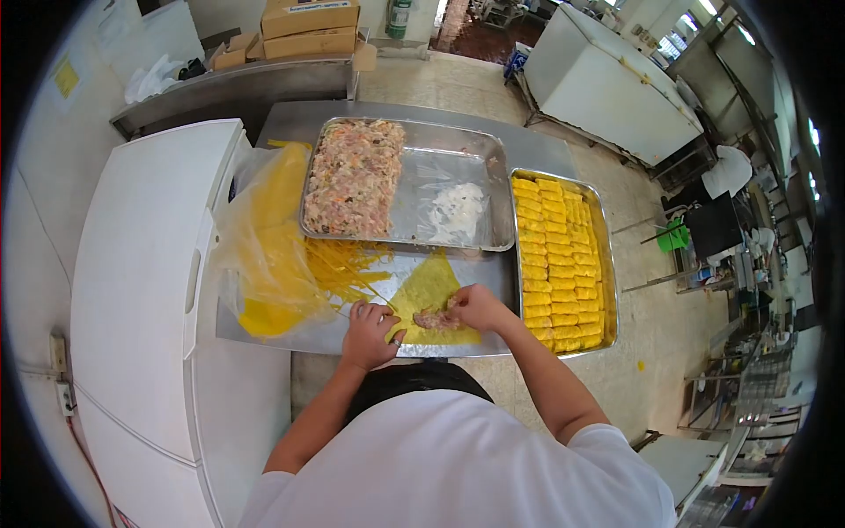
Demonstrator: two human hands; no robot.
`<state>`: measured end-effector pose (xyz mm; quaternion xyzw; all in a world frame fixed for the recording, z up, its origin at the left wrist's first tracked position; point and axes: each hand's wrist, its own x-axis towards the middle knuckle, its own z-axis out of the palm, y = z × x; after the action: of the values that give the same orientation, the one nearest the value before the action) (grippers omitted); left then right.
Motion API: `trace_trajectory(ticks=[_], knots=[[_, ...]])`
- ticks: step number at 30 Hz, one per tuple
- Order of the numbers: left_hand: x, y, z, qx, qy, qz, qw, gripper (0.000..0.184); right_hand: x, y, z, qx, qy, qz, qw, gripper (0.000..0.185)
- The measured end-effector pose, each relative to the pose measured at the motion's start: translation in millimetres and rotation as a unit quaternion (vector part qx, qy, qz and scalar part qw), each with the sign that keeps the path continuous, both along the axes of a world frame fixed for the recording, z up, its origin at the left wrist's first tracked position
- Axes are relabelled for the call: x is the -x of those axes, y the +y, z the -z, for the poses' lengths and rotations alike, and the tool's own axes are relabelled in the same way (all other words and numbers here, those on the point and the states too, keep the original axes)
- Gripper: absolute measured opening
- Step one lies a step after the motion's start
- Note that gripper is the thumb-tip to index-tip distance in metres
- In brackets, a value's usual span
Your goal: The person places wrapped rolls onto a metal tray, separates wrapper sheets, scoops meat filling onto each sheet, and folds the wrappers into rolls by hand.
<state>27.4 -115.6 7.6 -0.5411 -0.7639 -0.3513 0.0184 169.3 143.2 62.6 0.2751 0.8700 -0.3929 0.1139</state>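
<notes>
A yellow wrapper sheet [428, 288] lies flat on the metal table, with a strip of minced filling [436, 320] across its lower part. My left hand [371, 334] rests at the sheet's left edge, fingers bent and pressed on it. At the right end of the filling, my right hand [475, 306] has its fingertips pinched together on the mince. Behind the sheet stands a metal tray [440, 158] with a block of mince [355, 176] and a white paste [458, 213]. Yellow strips [343, 266] lie left of the sheet.
A tray [611, 290] of yellow rolls [560, 264] stands at the right. A plastic bag [268, 238] with yellow sheets lies left, beside a white cabinet [141, 264]. Cardboard boxes [310, 26] and a white freezer [607, 84] stand behind. Another person [726, 172] is far right.
</notes>
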Motion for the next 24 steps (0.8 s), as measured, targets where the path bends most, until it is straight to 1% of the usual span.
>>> trace_trajectory(ticks=[2, 5, 6, 8, 10, 11, 12, 14, 15, 16, 17, 18, 19, 20, 21, 24], knots=[[-0.5, 0.1, -0.7, -0.002, 0.003, -0.001, 1.0, 0.024, 1.3, -1.1, -9.6, 0.058, -0.008, 0.082, 0.995, 0.024], [-0.6, -0.4, -2.1, -0.007, 0.004, -0.002, 1.0, 0.023, 5.7, 0.0, -24.6, 0.117, 0.079, 0.167, 0.976, 0.022], [-0.9, -0.6, -2.6, -0.009, 0.003, -0.002, 1.0, 0.023, 11.5, 1.3, -38.7, 0.152, 0.144, 0.17, 0.963, 0.018], [-1.0, -0.8, -2.8, -0.014, 0.004, 0.0, 1.0, 0.023, 30.6, 3.5, -89.2, 0.22, 0.272, 0.172, 0.921, 0.011], [-0.2, -0.5, -2.4, -0.016, 0.005, 0.001, 1.0, 0.023, 50.4, -3.5, -158.9, 0.202, 0.37, 0.2, 0.884, 0.01], [-0.4, -0.3, -1.5, -0.016, 0.005, 0.0, 1.0, 0.023, 59.9, -3.1, -184.7, 0.191, 0.449, 0.173, 0.856, 0.01], [-0.8, -0.4, -0.8, -0.017, 0.005, -0.001, 1.0, 0.024, 68.6, -2.2, -204.4, 0.178, 0.524, 0.145, 0.82, 0.01], [0.4, -0.6, 0.4, -0.018, 0.002, 0.005, 1.0, 0.026, 90.1, -11.5, -229.7, 0.093, 0.626, 0.188, 0.751, 0.012], [0.9, -0.6, 1.0, -0.018, 0.0, 0.007, 1.0, 0.027, 102.7, -15.5, -235.0, 0.05, 0.672, 0.208, 0.709, 0.013], [1.4, -0.5, 1.0, -0.02, -0.001, 0.008, 1.0, 0.027, 118.5, -9.7, -218.8, -0.002, 0.687, 0.195, 0.7, 0.011], [2.0, -0.6, 1.1, -0.022, -0.002, 0.009, 1.0, 0.028, 135.3, -1.8, -184.9, -0.053, 0.701, 0.182, 0.687, 0.012], [0.9, -1.1, 2.1, -0.023, -0.004, 0.011, 1.0, 0.028, 153.3, 1.0, -138.1, -0.143, 0.585, 0.109, 0.791, 0.014], [-1.9, -1.8, 4.1, -0.023, -0.002, 0.01, 1.0, 0.028, 167.6, 5.7, -87.6, -0.228, 0.445, 0.032, 0.865, 0.018], [-3.7, -1.9, 6.4, -0.024, 0.002, 0.009, 1.0, 0.028, 170.3, 9.2, -40.7, -0.189, 0.304, -0.035, 0.933, 0.025], [0.2, -2.0, 6.5, -0.025, 0.008, 0.008, 1.0, 0.029, 170.3, 6.4, -13.3, -0.145, 0.156, -0.101, 0.972, 0.031], [0.5, -3.3, 9.7, -0.014, 0.023, 0.002, 1.0, 0.025, 148.1, -3.9, -23.5, -0.192, 0.335, 0.023, 0.922, 0.029]])
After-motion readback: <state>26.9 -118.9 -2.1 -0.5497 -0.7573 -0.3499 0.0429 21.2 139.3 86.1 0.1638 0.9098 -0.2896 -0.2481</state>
